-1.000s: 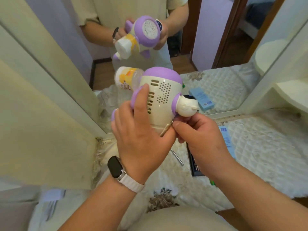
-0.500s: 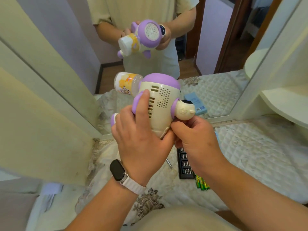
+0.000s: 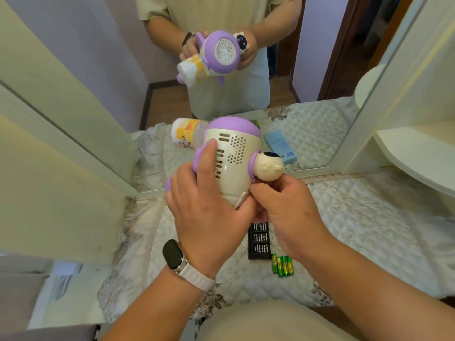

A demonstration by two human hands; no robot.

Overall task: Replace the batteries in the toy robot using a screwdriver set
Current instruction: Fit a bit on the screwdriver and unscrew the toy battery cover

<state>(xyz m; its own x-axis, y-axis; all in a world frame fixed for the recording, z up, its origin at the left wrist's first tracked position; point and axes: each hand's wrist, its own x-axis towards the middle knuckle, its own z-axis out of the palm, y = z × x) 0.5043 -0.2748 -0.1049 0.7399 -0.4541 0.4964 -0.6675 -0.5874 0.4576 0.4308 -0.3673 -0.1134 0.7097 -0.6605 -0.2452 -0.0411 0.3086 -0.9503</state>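
Observation:
The cream and purple toy robot (image 3: 236,158) is held up in front of a mirror, its vented back toward me. My left hand (image 3: 209,212) grips its left side, forefinger laid along the vents. My right hand (image 3: 285,212) curls under the toy's lower edge, thumb and fingers pinching at a cream battery cover (image 3: 240,200) whose edge stands slightly off the body. Below on the quilt lie the black screwdriver bit case (image 3: 259,241) and several green batteries (image 3: 282,265). I cannot see a screwdriver.
The mirror (image 3: 246,70) reflects the toy's front, both hands and a blue box (image 3: 280,146). A quilted cloth (image 3: 369,230) covers the table. A cream shelf (image 3: 418,148) juts out at right, a cream panel (image 3: 49,168) at left.
The view has tilted down, bringing the bit case and batteries into sight. The thin metal tool seen on the quilt earlier is now hidden. Both hands keep their hold on the toy.

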